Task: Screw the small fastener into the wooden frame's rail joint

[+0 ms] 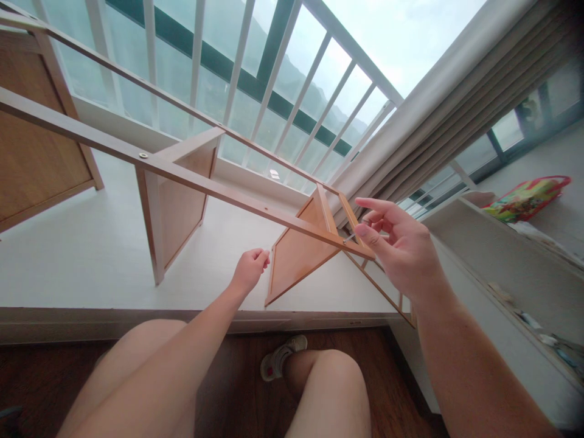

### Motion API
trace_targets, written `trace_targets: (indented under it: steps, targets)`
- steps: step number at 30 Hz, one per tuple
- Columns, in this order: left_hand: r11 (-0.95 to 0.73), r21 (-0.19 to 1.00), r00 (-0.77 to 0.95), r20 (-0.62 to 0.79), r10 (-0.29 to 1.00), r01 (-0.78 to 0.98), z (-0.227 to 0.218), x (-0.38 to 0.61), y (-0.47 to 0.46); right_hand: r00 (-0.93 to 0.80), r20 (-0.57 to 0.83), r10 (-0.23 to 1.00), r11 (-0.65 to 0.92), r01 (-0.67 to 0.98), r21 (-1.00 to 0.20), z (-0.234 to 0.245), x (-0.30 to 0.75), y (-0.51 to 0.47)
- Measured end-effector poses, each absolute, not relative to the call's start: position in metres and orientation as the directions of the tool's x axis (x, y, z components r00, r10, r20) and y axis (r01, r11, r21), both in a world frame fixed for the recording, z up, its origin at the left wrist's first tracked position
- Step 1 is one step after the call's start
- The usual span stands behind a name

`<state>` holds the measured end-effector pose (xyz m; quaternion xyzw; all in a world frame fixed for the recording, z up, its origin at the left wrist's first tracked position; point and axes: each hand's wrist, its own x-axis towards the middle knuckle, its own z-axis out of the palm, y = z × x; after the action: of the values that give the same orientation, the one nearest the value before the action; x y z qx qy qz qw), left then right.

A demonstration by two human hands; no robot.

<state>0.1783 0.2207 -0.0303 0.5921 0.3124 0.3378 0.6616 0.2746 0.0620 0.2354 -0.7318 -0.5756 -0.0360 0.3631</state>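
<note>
My right hand point(396, 237) pinches a thin metal hex key point(351, 236) between thumb and fingers, forefinger stretched out. Its tip meets a bolt hole near the right end of the long wooden rail point(219, 191). Below that end stands an orange-brown framed panel point(301, 258), joined to the rail. My left hand point(250, 269) is closed beside this panel's left edge; whatever its fingers hold, if anything, is hidden. Farther left, a second wooden panel point(187, 213) and a third panel point(41, 121) stand under the rails. A thinner second rail point(182, 103) runs behind.
The wooden frame rests on a white ledge point(114, 261). Behind it rise white window bars point(237, 67) and a grey-brown curtain point(424, 115). At the right is a white shelf unit point(493, 243) with a colourful bag point(529, 198) on top. My knees are close to the ledge.
</note>
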Motion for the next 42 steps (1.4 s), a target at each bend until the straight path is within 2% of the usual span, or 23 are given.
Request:
trace_targets:
  steps: [3,12,20,22,26,29,42]
  targets:
    - [0.072,0.995,0.578,-0.015,0.816,-0.075,-0.03,0.178,0.221,0.317,0.5,0.806,-0.035,0.869,-0.494,0.239,0.269,0.06]
    - [0.067,0.995,0.577,-0.015,0.817,-0.069,-0.03,0.177,0.22,0.335,0.504,0.796,-0.091,0.89,-0.448,0.242,0.263,0.06]
    - [0.071,0.995,0.58,-0.015,0.815,-0.074,-0.032,0.178,0.221,0.27,0.457,0.848,-0.107,0.93,-0.351,0.25,0.268,0.054]
    - [0.072,0.994,0.581,-0.014,0.814,-0.077,-0.032,0.178,0.221,0.24,0.454,0.858,-0.108,0.949,-0.297,0.252,0.269,0.052]
    - [0.067,0.995,0.58,-0.012,0.814,-0.074,-0.033,0.179,0.221,0.163,0.478,0.863,-0.13,0.986,-0.102,0.256,0.27,0.051]
    - [0.066,0.995,0.58,-0.011,0.815,-0.073,-0.032,0.179,0.221,0.081,0.492,0.867,-0.085,0.996,-0.015,0.257,0.272,0.053]
    - [0.076,0.994,0.583,-0.02,0.813,-0.072,-0.029,0.178,0.22,-0.063,0.509,0.859,0.058,0.998,0.025,0.259,0.274,0.058]
